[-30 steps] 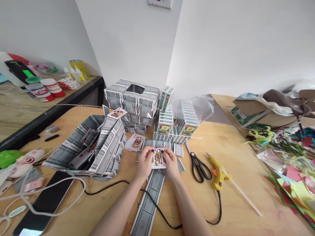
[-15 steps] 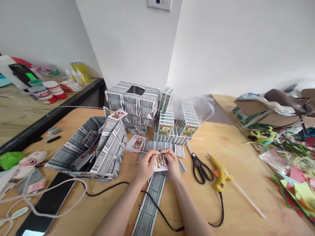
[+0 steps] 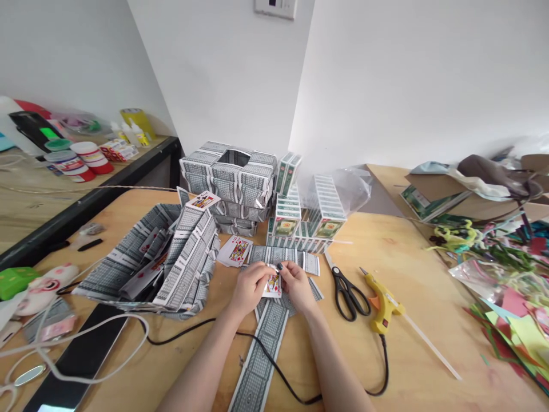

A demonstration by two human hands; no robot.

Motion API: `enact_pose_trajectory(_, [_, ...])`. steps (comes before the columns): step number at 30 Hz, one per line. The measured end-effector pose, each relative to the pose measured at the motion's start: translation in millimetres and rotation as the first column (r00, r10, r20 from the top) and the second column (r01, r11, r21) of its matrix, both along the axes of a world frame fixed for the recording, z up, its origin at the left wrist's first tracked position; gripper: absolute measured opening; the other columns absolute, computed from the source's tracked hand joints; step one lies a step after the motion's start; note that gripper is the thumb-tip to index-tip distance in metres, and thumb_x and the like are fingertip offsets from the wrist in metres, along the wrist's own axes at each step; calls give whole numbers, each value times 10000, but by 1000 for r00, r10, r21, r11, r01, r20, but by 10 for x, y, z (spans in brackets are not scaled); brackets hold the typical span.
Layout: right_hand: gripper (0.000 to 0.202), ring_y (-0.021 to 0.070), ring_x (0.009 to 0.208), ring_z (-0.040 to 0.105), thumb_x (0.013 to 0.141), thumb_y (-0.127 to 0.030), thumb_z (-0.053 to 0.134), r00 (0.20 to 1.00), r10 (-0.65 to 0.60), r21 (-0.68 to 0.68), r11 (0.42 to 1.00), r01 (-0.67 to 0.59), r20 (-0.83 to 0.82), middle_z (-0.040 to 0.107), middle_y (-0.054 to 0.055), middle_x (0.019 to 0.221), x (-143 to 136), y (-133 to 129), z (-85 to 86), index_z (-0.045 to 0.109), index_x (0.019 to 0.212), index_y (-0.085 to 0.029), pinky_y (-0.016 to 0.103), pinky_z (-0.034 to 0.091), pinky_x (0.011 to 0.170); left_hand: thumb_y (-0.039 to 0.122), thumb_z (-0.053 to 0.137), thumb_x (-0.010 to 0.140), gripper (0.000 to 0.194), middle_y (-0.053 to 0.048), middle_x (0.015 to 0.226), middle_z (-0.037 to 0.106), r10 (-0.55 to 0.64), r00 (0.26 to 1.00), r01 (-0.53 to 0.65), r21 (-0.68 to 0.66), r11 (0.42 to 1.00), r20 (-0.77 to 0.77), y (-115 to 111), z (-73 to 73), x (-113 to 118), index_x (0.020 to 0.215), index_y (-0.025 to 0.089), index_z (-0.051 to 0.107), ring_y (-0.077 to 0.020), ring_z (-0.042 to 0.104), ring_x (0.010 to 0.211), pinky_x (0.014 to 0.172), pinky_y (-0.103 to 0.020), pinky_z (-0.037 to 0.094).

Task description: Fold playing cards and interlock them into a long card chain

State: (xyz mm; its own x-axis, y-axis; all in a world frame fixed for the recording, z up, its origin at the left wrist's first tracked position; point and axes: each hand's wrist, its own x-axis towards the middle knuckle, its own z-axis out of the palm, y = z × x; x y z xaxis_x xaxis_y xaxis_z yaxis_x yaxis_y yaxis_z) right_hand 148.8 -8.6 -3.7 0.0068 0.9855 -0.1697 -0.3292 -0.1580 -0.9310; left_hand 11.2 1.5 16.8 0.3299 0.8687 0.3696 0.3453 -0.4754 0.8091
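Both hands meet at mid-table around a playing card [image 3: 272,287] whose picture side faces me. My left hand [image 3: 252,288] pinches it at the upper left edge. Fingers of my right hand [image 3: 297,284] are closed at its upper right, where a bit of the card's patterned back shows folded over. Beneath and behind the hands lie strips of joined cards [image 3: 285,256], grey backs up. Another long card strip [image 3: 259,356] runs toward me between my forearms. A few loose face-up cards [image 3: 235,252] rest just left of the hands.
On the left stands an open basket made of cards [image 3: 189,266], with a card-built box [image 3: 229,177] behind it. Card packs [image 3: 328,206] are stacked at the back. Black-handled scissors [image 3: 349,294] and a yellow glue gun [image 3: 384,303] lie right; its black cable [image 3: 274,360] crosses under my forearms.
My hands have shifted slightly left with the card. The top edge of the card is now bent over between my fingers, and my right hand has turned a little.
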Motion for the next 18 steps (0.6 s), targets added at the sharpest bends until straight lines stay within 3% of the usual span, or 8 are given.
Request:
enact_pose_trajectory(3, [265,55,395,321,695,-424,589,996,-37,25,999,36,76,402,-79,500,10,15,-24,513,721,-172,176,249,377,160,399,797,237,-42,897,590,-12,1000,12,1,1000,14,10,32,-11,820,218,628,-151,543,867,777,-267,416])
enact_pose_trajectory(6, [263,52,400,331,702,-417,586,985,-97,63,994,89,140,415,-77,499,-7,19,-25,516,726,-165,169,257,375,157,405,789,221,-52,967,579,-15,990,19,-31,999,138,8,31,11,839,199,616,-166,526,946,842,-296,402])
enact_pose_trajectory(9, [256,53,408,366,704,-412,586,985,-111,78,992,102,133,444,-72,518,-33,17,-39,509,733,-170,164,293,379,208,449,779,160,-53,917,587,73,958,-30,-159,987,277,6,-34,73,880,177,569,-162,552,877,774,-286,440])
enact_pose_trajectory(10, [255,54,407,378,706,-413,584,987,-106,75,992,97,122,450,-72,521,-39,15,-46,504,737,-174,163,308,377,231,460,779,163,-44,870,591,155,941,-87,-226,970,302,8,-65,99,907,176,545,-151,563,814,721,-271,454])
enact_pose_trajectory(13, [253,60,393,407,711,-414,582,994,-74,54,996,69,86,461,-73,517,-42,7,-64,487,747,-182,167,349,367,284,485,769,180,-34,804,605,313,918,-224,-333,916,244,17,-145,165,893,168,546,-139,571,721,650,-246,455])
enact_pose_trajectory(18, [253,106,470,523,698,-400,601,999,13,47,999,-16,50,558,-29,607,-23,-3,-77,490,773,-185,227,445,436,303,479,769,186,-32,766,635,331,928,-266,-318,910,173,35,-157,171,803,159,592,-142,581,700,638,-232,450])
